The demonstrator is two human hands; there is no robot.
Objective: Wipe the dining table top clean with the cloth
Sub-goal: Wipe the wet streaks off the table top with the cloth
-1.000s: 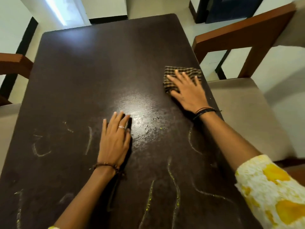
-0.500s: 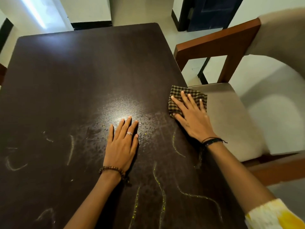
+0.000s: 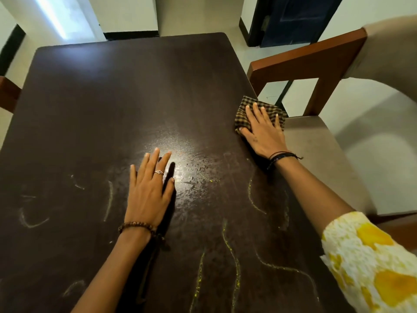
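Observation:
The dark brown dining table top (image 3: 112, 105) fills most of the view. Yellowish chalk-like squiggles (image 3: 232, 260) mark its near half, with more pale ones at the near left. A brown-and-black checked cloth (image 3: 272, 111) lies folded at the table's right edge, partly hanging over it. My right hand (image 3: 262, 134) presses flat on the cloth with fingers spread. My left hand (image 3: 150, 190) rests palm-down on the bare table near the middle, holding nothing, beside a shiny light reflection.
A wooden chair with a beige seat (image 3: 327, 159) and brown armrest (image 3: 309, 62) stands close against the table's right side. Another chair's arm (image 3: 6, 91) shows at the left edge. A dark door (image 3: 293, 19) is beyond the far right corner.
My right hand has kept the cloth along the table's right edge, sliding it a little toward me and back out. My left hand has stayed flat in place.

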